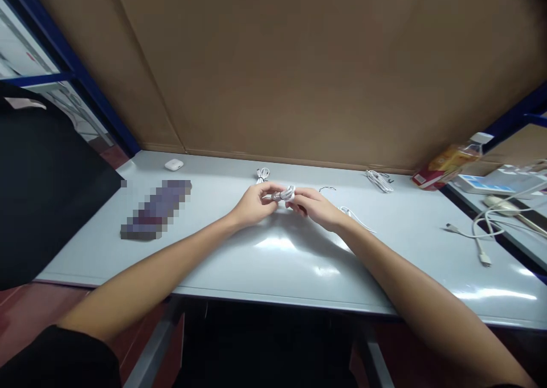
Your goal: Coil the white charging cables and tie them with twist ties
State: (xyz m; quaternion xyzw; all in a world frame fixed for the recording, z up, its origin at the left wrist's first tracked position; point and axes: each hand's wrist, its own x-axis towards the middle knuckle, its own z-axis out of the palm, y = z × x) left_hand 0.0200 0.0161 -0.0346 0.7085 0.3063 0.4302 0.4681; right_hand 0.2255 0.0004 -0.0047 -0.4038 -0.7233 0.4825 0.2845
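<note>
My left hand (253,203) and my right hand (313,205) meet above the middle of the pale grey table (265,262). Both are closed on a small coiled white cable (285,194) held between them. The left fingers pinch its left end and the right fingers grip its right side. A loose white cable end (356,219) trails on the table to the right of my right wrist.
A second coiled white cable (262,175) lies behind my hands, another bundle (378,180) at back right. A white earbud case (174,164) and a blurred dark object (156,208) sit left. A bottle (453,160), boxes and loose cables (482,231) crowd the right. A cardboard wall stands behind.
</note>
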